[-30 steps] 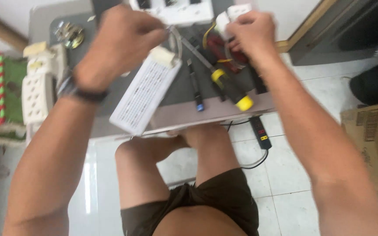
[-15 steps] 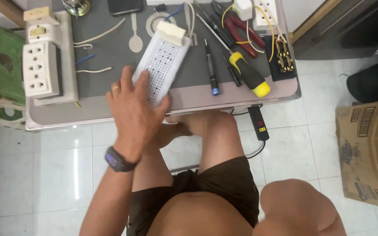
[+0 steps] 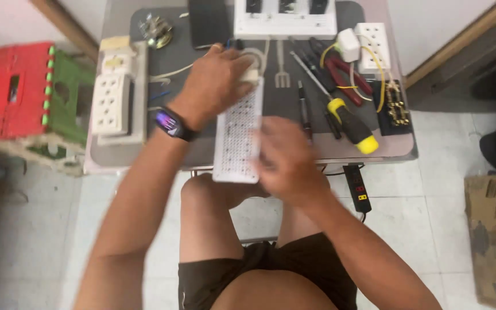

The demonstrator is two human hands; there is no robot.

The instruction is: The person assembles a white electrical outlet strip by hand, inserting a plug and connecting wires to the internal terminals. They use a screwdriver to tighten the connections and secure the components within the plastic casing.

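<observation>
Left hand (image 3: 222,77), a dark wristband with a lit screen on its wrist, lies curled over the far end of a long white rectangular plastic panel dotted with rows of small holes (image 3: 237,135), fingers closed on it just above the centre of the frame. Right hand (image 3: 287,159) is blurred at the panel's near right edge; it seems to touch or grip that side, but how far its fingers close I cannot tell. The panel lies lengthwise on the grey table (image 3: 116,158), its near end at the front edge. To the right, untouched, lie a yellow-and-black-handled screwdriver (image 3: 348,121) and red-handled pliers (image 3: 340,69). White socket blocks (image 3: 110,103) sit at left. As a judgement, the panel is merely being positioned; any tool work on it has not begun.
</observation>
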